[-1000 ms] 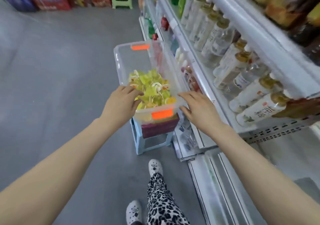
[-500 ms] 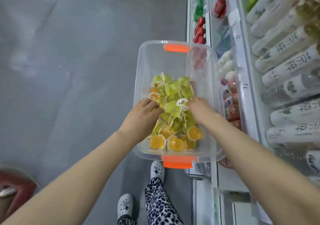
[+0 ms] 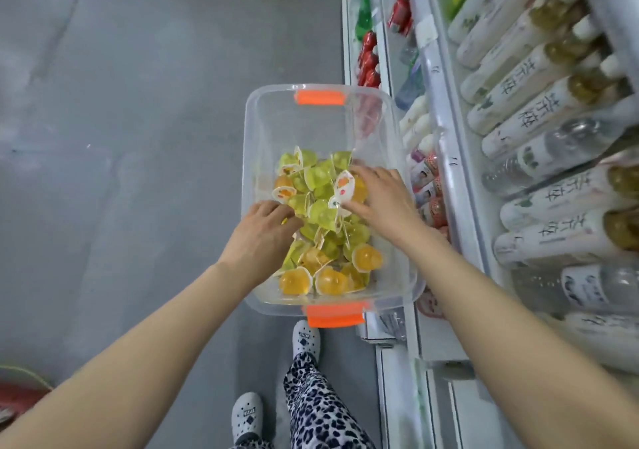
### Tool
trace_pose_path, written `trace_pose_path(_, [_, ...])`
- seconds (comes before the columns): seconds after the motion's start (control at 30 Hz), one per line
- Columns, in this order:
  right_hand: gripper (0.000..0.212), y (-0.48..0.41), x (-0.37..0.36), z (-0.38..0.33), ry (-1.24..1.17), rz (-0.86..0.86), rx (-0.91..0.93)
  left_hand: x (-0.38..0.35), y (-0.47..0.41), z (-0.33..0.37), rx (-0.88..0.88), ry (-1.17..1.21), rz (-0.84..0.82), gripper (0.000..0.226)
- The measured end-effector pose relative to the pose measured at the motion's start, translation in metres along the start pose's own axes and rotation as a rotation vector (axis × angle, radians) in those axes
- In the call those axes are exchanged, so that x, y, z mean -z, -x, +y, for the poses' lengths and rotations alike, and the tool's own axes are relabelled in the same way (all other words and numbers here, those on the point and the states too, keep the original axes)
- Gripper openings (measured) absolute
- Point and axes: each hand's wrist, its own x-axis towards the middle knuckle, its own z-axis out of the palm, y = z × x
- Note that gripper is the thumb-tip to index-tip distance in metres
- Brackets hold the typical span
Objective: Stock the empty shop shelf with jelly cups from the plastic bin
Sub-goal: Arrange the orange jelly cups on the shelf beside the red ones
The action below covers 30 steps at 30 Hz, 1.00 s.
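Observation:
A clear plastic bin with orange handles stands in front of me beside the shelving. A heap of green and orange jelly cups fills its near half. My left hand is on the left side of the heap, with its fingers curled down among the cups. My right hand lies on the right side, thumb and spread fingers closing round a white-lidded cup and its neighbours. The fingertips of both hands are partly buried in the heap.
Shop shelves run along the right, packed with tea bottles, with small bottles and red bottles lower down. Grey floor stretches to the left. My feet in white clogs stand below the bin.
The view has tipped down onto the bin. Both hands went from the bin's near rim into the heap of cups, and the right hand has reached farther in.

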Motion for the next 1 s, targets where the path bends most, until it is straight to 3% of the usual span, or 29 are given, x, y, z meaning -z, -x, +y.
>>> trace_pose_path(0.17, [0.046,0.045,0.026,-0.007,-0.64,0.319,-0.183,-0.003,-0.021,0.033,-0.032,0.08,-0.136,0.035])
trace_pose_path(0.27, [0.049,0.058,0.026,-0.002,-0.778,0.372,-0.24,-0.02,-0.047,0.064,-0.079,0.144,-0.279,0.046])
trace_pose_path(0.4, [0.055,0.064,0.019,0.008,-0.816,0.399,-0.229,-0.045,-0.074,0.093,-0.171,0.081,-0.425,0.057])
trace_pose_path(0.57, [0.051,0.065,0.015,0.015,-0.837,0.426,-0.222,-0.068,-0.093,0.103,-0.213,-0.051,-0.478,0.056])
trace_pose_path(0.7, [0.051,0.068,0.016,0.015,-0.789,0.43,-0.218,-0.061,-0.09,0.097,-0.233,0.016,-0.45,0.057])
trace_pose_path(0.83, [0.051,0.078,0.018,0.007,-0.721,0.435,-0.234,-0.033,-0.066,0.086,-0.082,0.258,-0.411,0.051])
trace_pose_path(1.0, [0.054,0.105,0.019,-0.012,-0.613,0.49,-0.271,0.006,-0.026,0.069,-0.01,0.363,-0.318,0.047])
